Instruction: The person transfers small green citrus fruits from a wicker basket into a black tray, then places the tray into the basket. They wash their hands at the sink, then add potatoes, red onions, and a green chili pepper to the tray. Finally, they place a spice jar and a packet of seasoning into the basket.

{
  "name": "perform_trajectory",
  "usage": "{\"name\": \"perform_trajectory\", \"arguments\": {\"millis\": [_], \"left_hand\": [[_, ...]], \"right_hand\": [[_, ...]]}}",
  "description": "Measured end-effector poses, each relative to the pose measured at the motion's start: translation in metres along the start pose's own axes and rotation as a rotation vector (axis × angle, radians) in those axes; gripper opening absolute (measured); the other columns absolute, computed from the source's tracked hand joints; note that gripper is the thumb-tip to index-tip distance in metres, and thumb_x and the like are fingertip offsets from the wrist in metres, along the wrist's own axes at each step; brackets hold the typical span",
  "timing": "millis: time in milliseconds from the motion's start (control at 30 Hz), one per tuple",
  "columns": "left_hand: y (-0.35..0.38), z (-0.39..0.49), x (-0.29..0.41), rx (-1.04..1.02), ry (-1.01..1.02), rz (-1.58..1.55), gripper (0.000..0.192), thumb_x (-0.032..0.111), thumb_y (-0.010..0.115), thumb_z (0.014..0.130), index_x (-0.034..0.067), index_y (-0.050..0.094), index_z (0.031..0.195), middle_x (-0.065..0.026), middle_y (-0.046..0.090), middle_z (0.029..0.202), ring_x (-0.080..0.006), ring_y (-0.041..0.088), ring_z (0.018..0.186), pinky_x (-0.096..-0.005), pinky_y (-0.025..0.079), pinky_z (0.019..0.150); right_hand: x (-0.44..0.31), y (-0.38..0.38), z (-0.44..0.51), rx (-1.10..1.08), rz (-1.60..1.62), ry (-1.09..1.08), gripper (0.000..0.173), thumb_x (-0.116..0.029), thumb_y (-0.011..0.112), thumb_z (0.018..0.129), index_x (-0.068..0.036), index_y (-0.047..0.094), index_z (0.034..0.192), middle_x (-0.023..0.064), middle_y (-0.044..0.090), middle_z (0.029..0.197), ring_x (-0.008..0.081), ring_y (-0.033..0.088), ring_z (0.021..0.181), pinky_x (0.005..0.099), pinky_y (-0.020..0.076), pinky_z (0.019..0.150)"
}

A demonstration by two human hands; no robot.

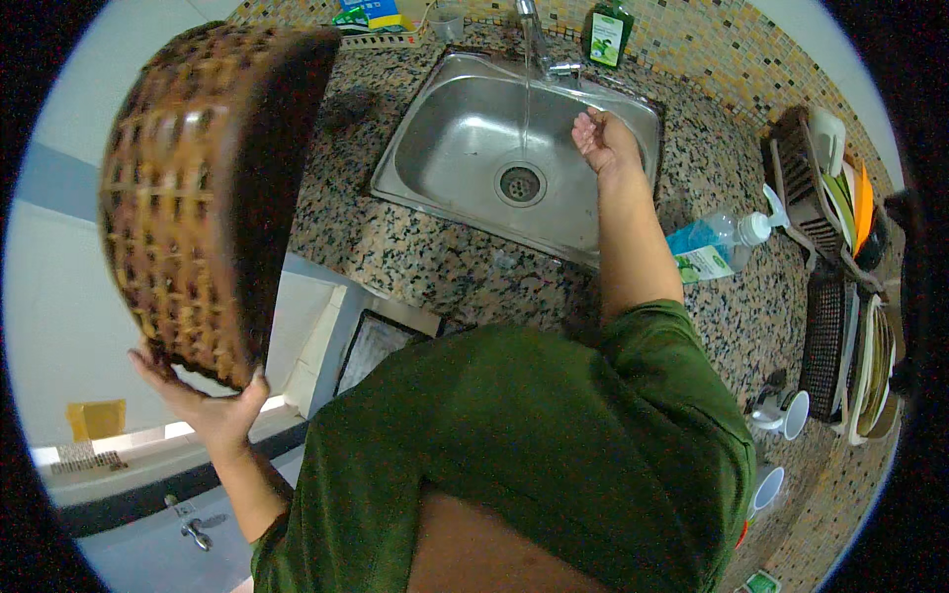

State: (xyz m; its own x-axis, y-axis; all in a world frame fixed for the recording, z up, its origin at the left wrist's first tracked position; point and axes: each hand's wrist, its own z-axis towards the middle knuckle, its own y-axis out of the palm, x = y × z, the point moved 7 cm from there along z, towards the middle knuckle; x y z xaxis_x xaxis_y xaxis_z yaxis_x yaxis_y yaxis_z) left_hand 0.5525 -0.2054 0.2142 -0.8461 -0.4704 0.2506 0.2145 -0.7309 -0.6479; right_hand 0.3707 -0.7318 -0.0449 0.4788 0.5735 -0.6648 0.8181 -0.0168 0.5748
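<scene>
My left hand (215, 415) grips the lower end of a brown woven basket (170, 200), raised on the left. The basket is turned on its side, its dark face towards the sink. Over the right side of the stainless steel sink (452, 133) is my right hand (608, 141), fingers loosely curled and nothing visible in it. Water runs in a thin stream from the chrome faucet (545, 63), to the left of that hand, down towards the drain (520, 184).
A pump bottle of blue liquid (708, 244) lies right of my forearm. Behind the faucet stands a green bottle (608, 33). Dish racks (823, 333) with plates and white mugs (782, 415) line the right side. A door handle (194, 534) shows at lower left.
</scene>
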Motion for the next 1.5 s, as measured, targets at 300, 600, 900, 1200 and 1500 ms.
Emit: {"name": "perform_trajectory", "arguments": {"millis": [300, 600, 900, 1200, 1500], "left_hand": [[0.046, 0.003, -0.028, -0.256, 0.046, -0.061, 0.110, 0.024, 0.072, 0.047, -0.007, 0.012, 0.133, -0.0242, 0.033, 0.126, -0.0327, 0.037, 0.116, -0.0400, 0.027, 0.100], [0.025, -0.004, -0.060, -0.279, -0.151, -0.087, 0.119, 0.025, 0.073, 0.045, -0.003, 0.001, 0.136, -0.0234, 0.029, 0.130, -0.0314, 0.031, 0.121, -0.0385, 0.022, 0.103], [-0.011, -0.021, -0.066, -0.271, -0.181, 0.017, 0.118, 0.032, 0.074, 0.049, -0.006, 0.003, 0.135, -0.0235, 0.030, 0.130, -0.0319, 0.031, 0.121, -0.0396, 0.023, 0.102], [-0.035, -0.046, -0.082, -0.295, -0.160, 0.246, 0.114, 0.034, 0.073, 0.049, -0.006, 0.008, 0.135, -0.0267, 0.029, 0.131, -0.0346, 0.031, 0.122, -0.0400, 0.023, 0.102], [-0.032, -0.056, -0.095, -0.318, -0.208, 0.216, 0.112, 0.027, 0.074, 0.047, -0.007, 0.011, 0.134, -0.0271, 0.027, 0.132, -0.0349, 0.030, 0.122, -0.0394, 0.023, 0.102]], "right_hand": [[-0.004, 0.006, -0.006, 0.004, -0.032, -0.035, 0.017, -0.012, 0.044, 0.085, -0.001, 0.051, 0.096, 0.0116, 0.058, 0.084, 0.0214, 0.060, 0.071, 0.0343, 0.0530, 0.062], [0.006, 0.078, 0.004, -0.214, -0.160, -0.050, 0.023, -0.011, 0.039, 0.085, 0.003, 0.044, 0.102, 0.0211, 0.058, 0.088, 0.0276, 0.061, 0.077, 0.0398, 0.0543, 0.067], [-0.001, 0.105, 0.038, -0.210, 0.100, -0.024, 0.024, -0.012, 0.034, 0.087, 0.006, 0.048, 0.094, 0.0226, 0.056, 0.091, 0.0327, 0.059, 0.081, 0.0436, 0.0523, 0.070], [0.030, 0.126, -0.021, -0.595, 0.014, 0.230, 0.025, -0.014, 0.039, 0.085, 0.008, 0.053, 0.087, 0.0184, 0.060, 0.081, 0.0304, 0.061, 0.077, 0.0398, 0.0518, 0.074], [0.061, 0.082, -0.151, -0.579, -1.925, -0.603, 0.029, -0.018, 0.049, 0.082, -0.004, 0.056, 0.106, 0.0175, 0.061, 0.095, 0.0247, 0.061, 0.080, 0.0366, 0.0480, 0.071]]}}
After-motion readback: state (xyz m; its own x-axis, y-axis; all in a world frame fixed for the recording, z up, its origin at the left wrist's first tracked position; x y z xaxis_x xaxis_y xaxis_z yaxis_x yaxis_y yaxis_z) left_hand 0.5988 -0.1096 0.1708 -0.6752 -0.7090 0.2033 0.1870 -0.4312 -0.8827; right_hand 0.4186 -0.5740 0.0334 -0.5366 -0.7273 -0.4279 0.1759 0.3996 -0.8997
